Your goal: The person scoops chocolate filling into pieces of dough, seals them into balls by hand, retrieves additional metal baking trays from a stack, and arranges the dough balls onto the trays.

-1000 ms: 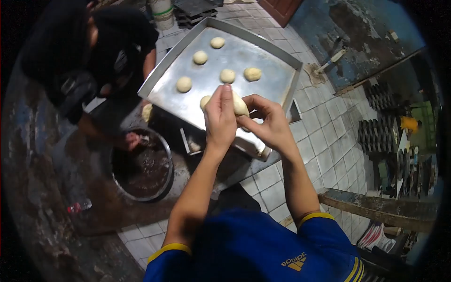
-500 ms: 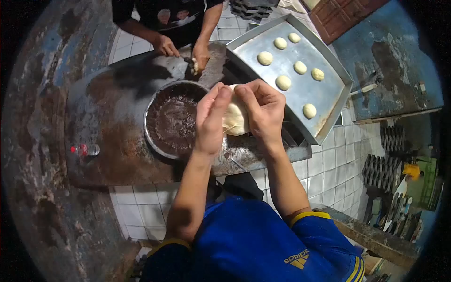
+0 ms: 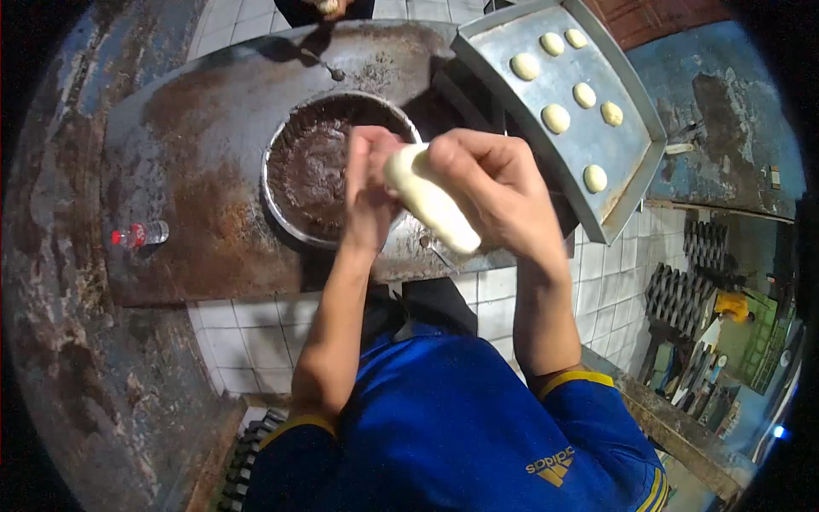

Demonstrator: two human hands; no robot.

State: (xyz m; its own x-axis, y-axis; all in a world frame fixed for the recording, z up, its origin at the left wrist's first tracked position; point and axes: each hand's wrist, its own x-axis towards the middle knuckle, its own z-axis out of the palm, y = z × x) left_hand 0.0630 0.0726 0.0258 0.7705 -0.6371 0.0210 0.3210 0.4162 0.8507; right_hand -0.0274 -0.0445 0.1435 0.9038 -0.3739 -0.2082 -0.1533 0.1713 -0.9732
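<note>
A pale, elongated piece of dough (image 3: 433,205) is held up between my two hands, in front of the table's edge. My right hand (image 3: 508,188) grips its upper right side, the thumb pressed on top. On the other side, my left hand (image 3: 368,183) has its curled fingers at the dough's upper left end, partly hidden behind it. Just beyond my left hand stands a round metal bowl (image 3: 269,192) with dark brown filling (image 3: 311,175) inside.
At the right, a metal tray (image 3: 627,192) carries several round dough balls (image 3: 555,118). A spoon (image 3: 334,72) lies past the bowl, and another small spoon (image 3: 439,253) near the front edge. A plastic bottle (image 3: 145,234) lies at the left. Across the table, another person's hand (image 3: 328,7) holds something pale.
The dough has turned from a flattened piece to a longer, tilted shape. My hands have shifted apart slightly. The view has moved; the other person's spoon now lies on the table.
</note>
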